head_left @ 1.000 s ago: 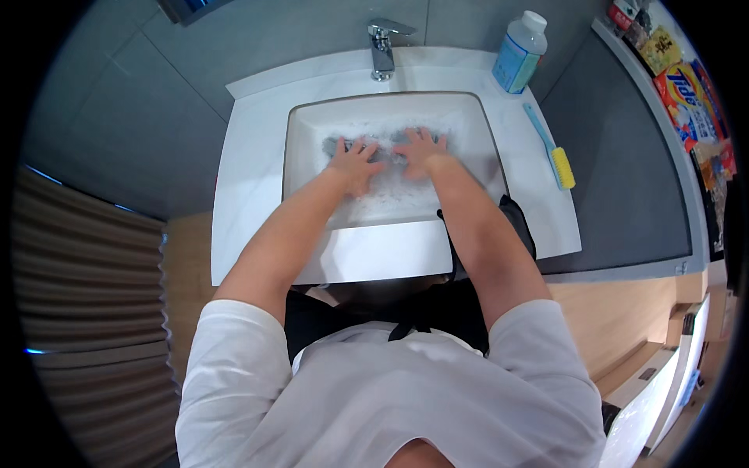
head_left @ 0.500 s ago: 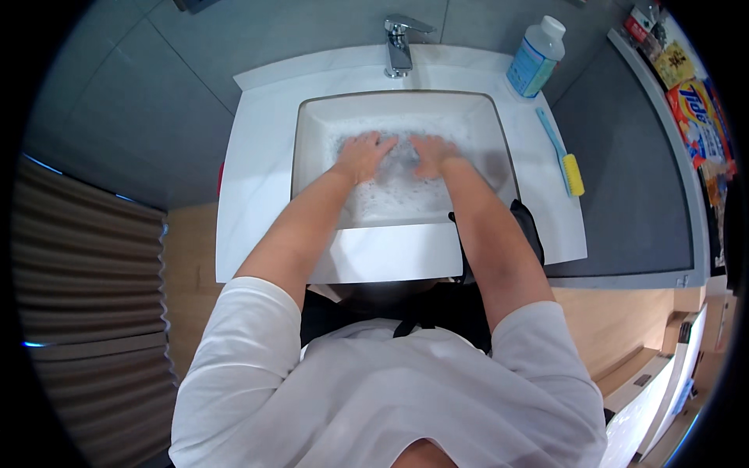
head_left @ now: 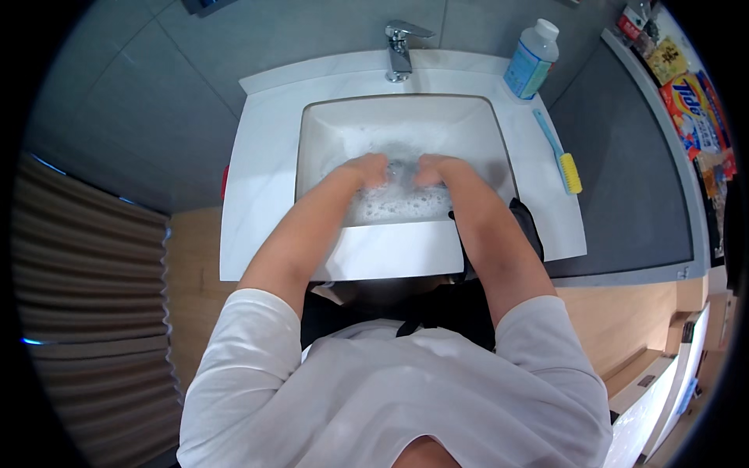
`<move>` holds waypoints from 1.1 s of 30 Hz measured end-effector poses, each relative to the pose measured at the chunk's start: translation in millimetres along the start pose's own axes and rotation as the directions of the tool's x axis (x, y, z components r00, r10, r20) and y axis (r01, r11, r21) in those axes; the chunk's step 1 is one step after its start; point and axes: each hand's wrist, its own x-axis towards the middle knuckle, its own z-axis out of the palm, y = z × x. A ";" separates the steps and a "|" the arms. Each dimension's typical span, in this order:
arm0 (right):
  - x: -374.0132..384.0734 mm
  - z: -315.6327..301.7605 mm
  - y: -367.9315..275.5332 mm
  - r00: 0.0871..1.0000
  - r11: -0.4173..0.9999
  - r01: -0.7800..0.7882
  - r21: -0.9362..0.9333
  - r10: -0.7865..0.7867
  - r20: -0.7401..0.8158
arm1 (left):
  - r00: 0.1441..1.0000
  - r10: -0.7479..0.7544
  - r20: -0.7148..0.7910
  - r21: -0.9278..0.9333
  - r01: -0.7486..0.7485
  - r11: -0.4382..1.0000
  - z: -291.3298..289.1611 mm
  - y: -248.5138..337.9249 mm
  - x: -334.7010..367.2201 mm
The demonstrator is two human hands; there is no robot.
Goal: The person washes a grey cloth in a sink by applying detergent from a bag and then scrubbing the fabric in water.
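Soapy water with white foam [head_left: 409, 204] lies in the white sink basin [head_left: 343, 113]. Both of my hands dip into it near the middle, a short gap apart. My left hand [head_left: 369, 167] and my right hand [head_left: 434, 166] turn inward, and their fingertips are lost under the water and suds. Whether they grip anything below the surface cannot be seen. Between them the water looks greyish and stirred. Beneath my right forearm, a black cloth [head_left: 526, 226] hangs over the basin's front right edge onto the counter.
A chrome faucet [head_left: 399, 53] stands behind the basin. On the counter's right are a white-capped bottle with a blue label [head_left: 532, 61] and a blue-handled brush with yellow bristles [head_left: 560, 154]. Further right, packages [head_left: 692, 113] line a grey panel's edge. A pleated curtain [head_left: 90, 296] hangs at left.
My hands have drawn slightly toward me and sunk deeper. Their fingers, spread on the foam before, now point down and inward. More bubbles gather at the basin's near side.
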 end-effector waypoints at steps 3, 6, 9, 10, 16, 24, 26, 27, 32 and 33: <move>5.0 1.3 11.8 0.998 0.984 -0.046 0.170 0.039 0.042 | 0.994 -0.010 0.106 -0.107 0.021 0.994 -10.3 0.7 -0.8; -2.7 -3.6 17.4 0.975 0.917 -0.128 0.378 0.046 0.219 | 0.978 -0.016 0.208 -0.149 0.048 0.988 -23.5 0.5 -13.0; -40.7 -25.1 -2.5 0.957 0.870 -0.161 0.466 0.021 0.290 | 0.967 0.063 0.245 -0.204 -0.012 0.979 -28.4 -20.8 -25.1; -48.8 -29.2 -3.5 0.970 0.856 -0.151 0.495 0.031 0.243 | 0.963 0.141 0.230 -0.215 -0.091 0.972 -30.9 -22.5 -25.5; -11.7 -28.9 26.4 0.942 0.943 0.215 0.254 -0.131 -0.309 | 0.983 0.103 -0.152 -0.091 -0.118 0.989 -37.6 -35.0 -13.3; 7.5 -28.4 41.2 0.846 0.967 0.188 0.174 -0.070 -0.528 | 0.857 -0.055 -0.513 0.090 0.118 0.989 -48.0 -18.7 -2.3; 7.3 -27.1 41.0 0.837 0.981 0.177 0.083 -0.105 -0.537 | 0.805 -0.046 -0.591 0.097 0.128 0.987 -45.6 -25.5 4.6; 9.6 -23.9 36.9 0.878 0.995 0.102 0.009 -0.086 -0.472 | 0.796 -0.055 -0.602 0.117 0.156 0.981 -42.7 -27.3 7.8; -0.4 -18.7 19.5 0.951 0.998 -0.058 -0.013 0.051 -0.304 | 0.787 0.145 -0.599 0.138 -0.078 0.987 -28.7 -34.9 17.8; 2.1 -18.0 23.3 0.950 0.999 -0.040 -0.021 0.032 -0.312 | 0.819 0.226 -0.527 0.159 -0.166 0.973 -25.3 -32.1 17.2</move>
